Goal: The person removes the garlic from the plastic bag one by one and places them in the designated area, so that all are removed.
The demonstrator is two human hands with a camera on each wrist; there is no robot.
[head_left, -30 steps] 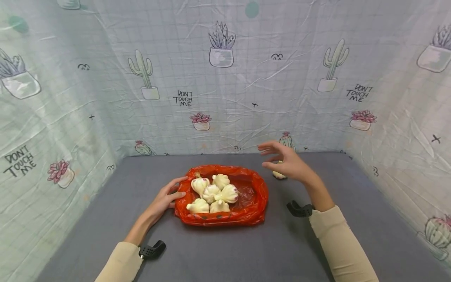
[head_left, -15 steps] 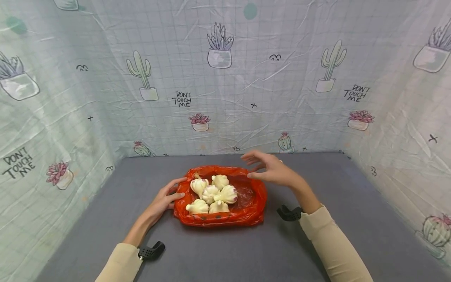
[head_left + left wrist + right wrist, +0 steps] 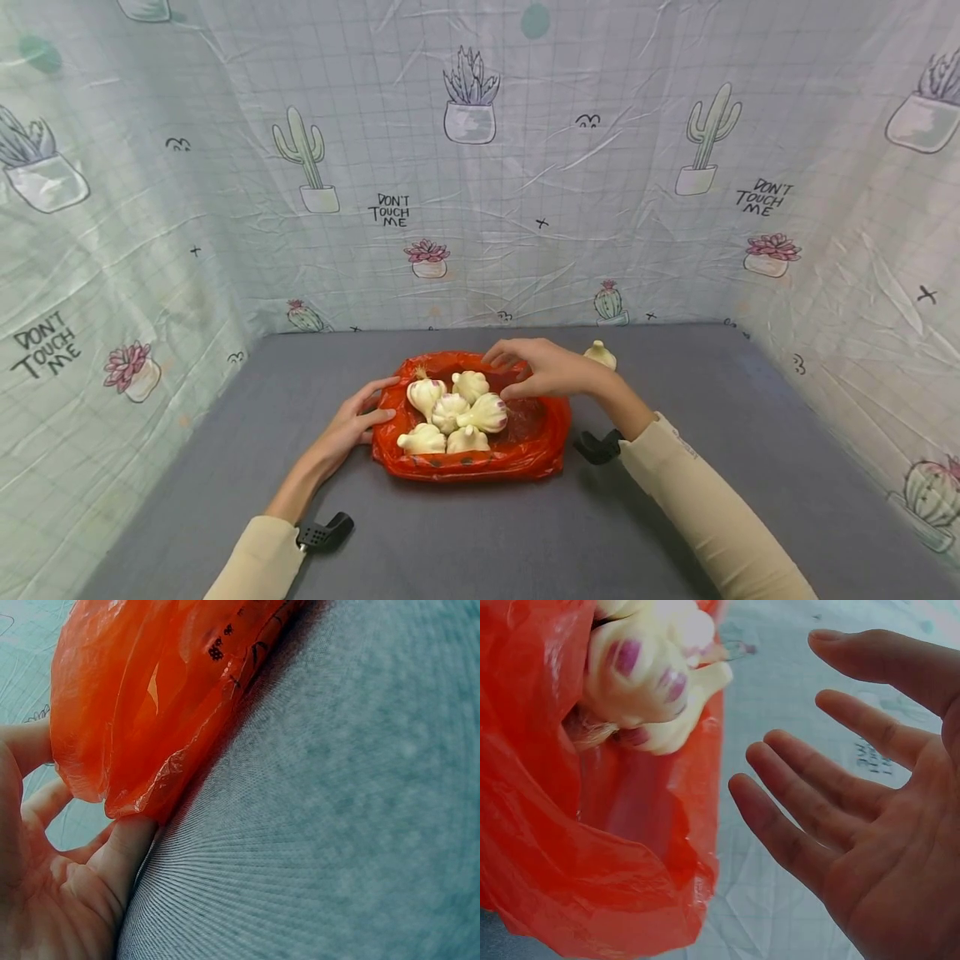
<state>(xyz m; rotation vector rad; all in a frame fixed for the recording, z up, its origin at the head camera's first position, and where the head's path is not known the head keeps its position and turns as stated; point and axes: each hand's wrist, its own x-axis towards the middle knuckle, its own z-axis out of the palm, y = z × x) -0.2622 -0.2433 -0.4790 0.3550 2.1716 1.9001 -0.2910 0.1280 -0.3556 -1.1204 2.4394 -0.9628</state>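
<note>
A red plastic bag [image 3: 468, 475] lies spread open on the grey table, with several white garlic bulbs [image 3: 450, 412] in its left and middle part. My left hand [image 3: 351, 423] holds the bag's left end, thumb over the rim and other fingers against the outside. In the left wrist view some fingers [image 3: 131, 844] touch the bag's lower edge close to the table. My right hand [image 3: 551, 367] hovers over the bag's far right rim, empty. Its fingers [image 3: 810, 787] are spread and slightly bent, apart from the bag and bulbs in the right wrist view.
A single garlic bulb [image 3: 600, 356] sits on the table [image 3: 480, 542] behind my right wrist, outside the bag. A printed cloth [image 3: 480, 192] hangs along the back and both sides.
My right hand has moved left and a little lower, from beside the lone garlic bulb to above the bag. The left hand keeps its place on the bag.
</note>
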